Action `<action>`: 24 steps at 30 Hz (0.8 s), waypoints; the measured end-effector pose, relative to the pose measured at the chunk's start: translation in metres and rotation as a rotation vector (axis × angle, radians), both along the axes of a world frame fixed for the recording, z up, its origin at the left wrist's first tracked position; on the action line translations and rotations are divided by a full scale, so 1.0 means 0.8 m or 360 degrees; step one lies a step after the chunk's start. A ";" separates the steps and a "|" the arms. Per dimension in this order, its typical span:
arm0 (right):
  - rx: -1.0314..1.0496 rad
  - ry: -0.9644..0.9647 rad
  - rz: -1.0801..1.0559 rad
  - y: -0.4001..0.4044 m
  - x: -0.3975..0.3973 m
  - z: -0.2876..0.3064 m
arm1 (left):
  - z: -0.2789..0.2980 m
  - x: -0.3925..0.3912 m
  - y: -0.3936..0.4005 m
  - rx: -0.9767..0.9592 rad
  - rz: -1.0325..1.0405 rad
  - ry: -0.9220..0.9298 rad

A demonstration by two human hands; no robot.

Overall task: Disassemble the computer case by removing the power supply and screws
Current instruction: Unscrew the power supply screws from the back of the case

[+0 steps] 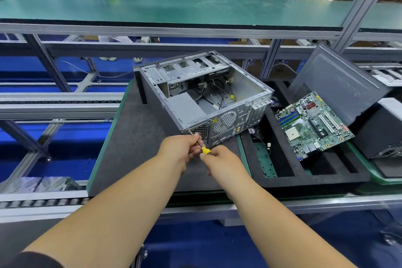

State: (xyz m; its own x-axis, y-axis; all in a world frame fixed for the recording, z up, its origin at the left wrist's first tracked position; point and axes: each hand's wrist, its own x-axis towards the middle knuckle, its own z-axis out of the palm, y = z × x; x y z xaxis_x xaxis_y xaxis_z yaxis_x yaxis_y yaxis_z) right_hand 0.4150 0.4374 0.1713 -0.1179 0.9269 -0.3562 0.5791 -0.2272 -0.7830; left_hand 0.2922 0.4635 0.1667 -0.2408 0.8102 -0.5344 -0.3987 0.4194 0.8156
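Screwdriver [199, 145] tip on computer case [204, 98] rear corner; screw hidden. Left hand [180, 148] pinches shaft, right hand [221, 159] grasps handle. Power supply [185, 107] inside, 7 o'clock corner.

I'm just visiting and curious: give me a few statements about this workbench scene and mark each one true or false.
1. The yellow-handled screwdriver has its tip at the rear corner of the open grey metal computer case. True.
2. Only one hand holds it. False: the left hand pinches the shaft and the right hand grips the handle.
3. The green motherboard sits inside the case. False: it lies to the right, outside it.
4. The case's side panel is off. True.
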 end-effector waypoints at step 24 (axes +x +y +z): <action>0.0818 -0.0746 0.0190 -0.015 -0.002 -0.002 | -0.010 -0.008 -0.005 -0.0104 0.0023 -0.0249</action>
